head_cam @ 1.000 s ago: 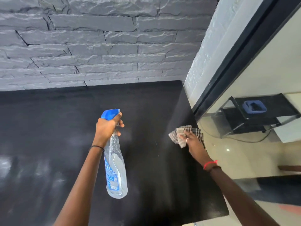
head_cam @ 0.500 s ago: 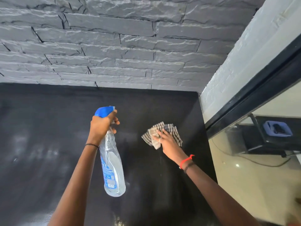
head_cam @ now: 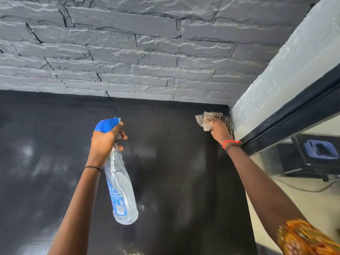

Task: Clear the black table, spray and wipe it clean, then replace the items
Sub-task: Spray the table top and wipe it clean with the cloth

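The black table (head_cam: pixel 165 162) fills the lower left and middle, bare, with pale wet smears on its left part. My left hand (head_cam: pixel 105 139) grips the neck of a clear spray bottle (head_cam: pixel 121 188) with a blue trigger head, held above the table's middle, its body hanging toward me. My right hand (head_cam: pixel 219 130) presses a checked grey cloth (head_cam: pixel 207 119) flat on the table's far right corner, right against the white wall.
A grey stone-brick wall (head_cam: pixel 147 52) runs along the table's far edge. A white textured wall (head_cam: pixel 276 80) with a black frame (head_cam: pixel 294 115) bounds the right side. Beyond it, lower right, a black stand holds a blue object (head_cam: pixel 321 149), with a cable on the pale floor.
My right hand has slid the cloth away from me and to the right, from the table's middle right into the far right corner. My left hand still holds the bottle in about the same place.
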`<state>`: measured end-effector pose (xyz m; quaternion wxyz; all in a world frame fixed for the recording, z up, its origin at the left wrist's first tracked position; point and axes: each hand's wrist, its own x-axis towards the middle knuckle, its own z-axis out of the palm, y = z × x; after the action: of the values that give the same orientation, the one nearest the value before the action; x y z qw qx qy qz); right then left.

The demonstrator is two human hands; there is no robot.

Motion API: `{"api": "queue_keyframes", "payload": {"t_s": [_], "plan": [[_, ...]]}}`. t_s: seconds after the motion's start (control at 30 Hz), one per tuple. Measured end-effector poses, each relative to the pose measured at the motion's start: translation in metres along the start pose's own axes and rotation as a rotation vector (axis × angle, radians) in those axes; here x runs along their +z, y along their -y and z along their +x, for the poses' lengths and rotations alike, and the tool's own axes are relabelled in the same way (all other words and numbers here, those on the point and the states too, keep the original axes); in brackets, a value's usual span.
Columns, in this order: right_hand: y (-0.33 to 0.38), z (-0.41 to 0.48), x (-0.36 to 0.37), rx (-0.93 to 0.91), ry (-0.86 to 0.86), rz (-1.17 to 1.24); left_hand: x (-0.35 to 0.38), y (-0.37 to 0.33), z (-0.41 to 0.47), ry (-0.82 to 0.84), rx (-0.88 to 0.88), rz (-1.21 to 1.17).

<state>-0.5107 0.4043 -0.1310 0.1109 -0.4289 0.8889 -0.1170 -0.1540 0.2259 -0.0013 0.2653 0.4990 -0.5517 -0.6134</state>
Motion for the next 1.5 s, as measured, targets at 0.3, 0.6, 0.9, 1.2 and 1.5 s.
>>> {"api": "queue_keyframes", "payload": {"t_s": [0.3,0.6,0.9,1.2,1.5], "plan": [[0.146,-0.004,0.051,-0.350,0.090,0.040,-0.019,0.007,0.005,-0.059,-0.007,0.027],[0.079,-0.053,0.041,-0.216,0.022,0.086,-0.038,0.004,0.002,-0.087,0.002,0.046],[0.160,0.065,0.050,-0.167,0.039,-0.003,-0.064,0.016,-0.005,-0.118,-0.018,0.043],[0.247,-0.089,0.101,-0.470,0.149,0.056,-0.097,0.020,-0.026,-0.118,0.005,0.042],[0.144,-0.181,0.072,-0.295,0.031,0.060,-0.133,0.022,-0.059,-0.094,0.005,0.045]]}}
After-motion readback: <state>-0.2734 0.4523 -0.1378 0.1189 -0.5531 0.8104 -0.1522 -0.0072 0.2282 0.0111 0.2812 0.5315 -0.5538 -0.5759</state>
